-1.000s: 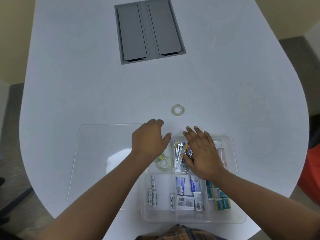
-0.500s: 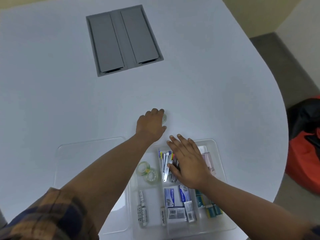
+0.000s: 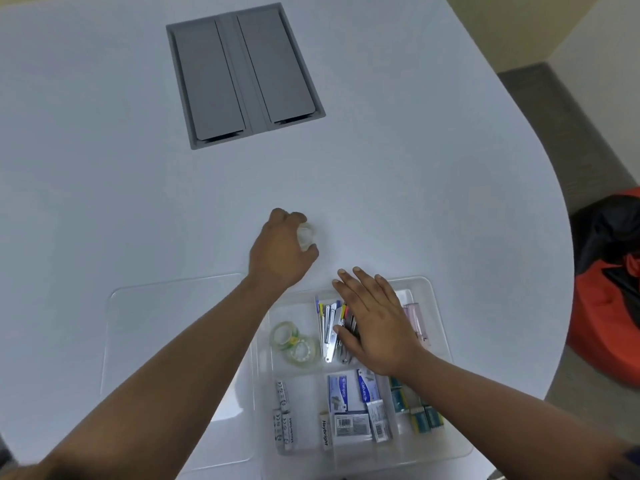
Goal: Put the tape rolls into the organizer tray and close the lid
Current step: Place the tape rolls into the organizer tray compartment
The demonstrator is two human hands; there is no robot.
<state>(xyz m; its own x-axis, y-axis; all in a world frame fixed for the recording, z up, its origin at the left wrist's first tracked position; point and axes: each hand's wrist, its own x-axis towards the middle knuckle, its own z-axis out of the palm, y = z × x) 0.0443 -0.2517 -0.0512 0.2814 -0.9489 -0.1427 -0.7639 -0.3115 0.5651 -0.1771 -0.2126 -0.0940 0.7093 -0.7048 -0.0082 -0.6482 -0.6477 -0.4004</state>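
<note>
My left hand (image 3: 282, 252) is on the white table beyond the organizer tray, with fingers and thumb closed around a small clear tape roll (image 3: 305, 237). The clear organizer tray (image 3: 438, 306) sits at the near edge. Two more clear tape rolls (image 3: 294, 342) lie in its back-left compartment. My right hand (image 3: 375, 322) rests flat, fingers spread, on the tray's back middle part over pens and metal clips. The clear lid (image 3: 166, 327) lies flat on the table, left of the tray.
The tray also holds batteries (image 3: 284, 419), staple boxes (image 3: 351, 405) and small teal packs (image 3: 419, 412). A grey cable hatch (image 3: 244, 74) is set into the table farther back. A red and black bag (image 3: 609, 285) sits on the floor to the right, past the table's curved edge.
My left hand left the tray, reached forward to the lone tape roll on the table and closed on it. My right hand stayed on the tray. The view shifted right.
</note>
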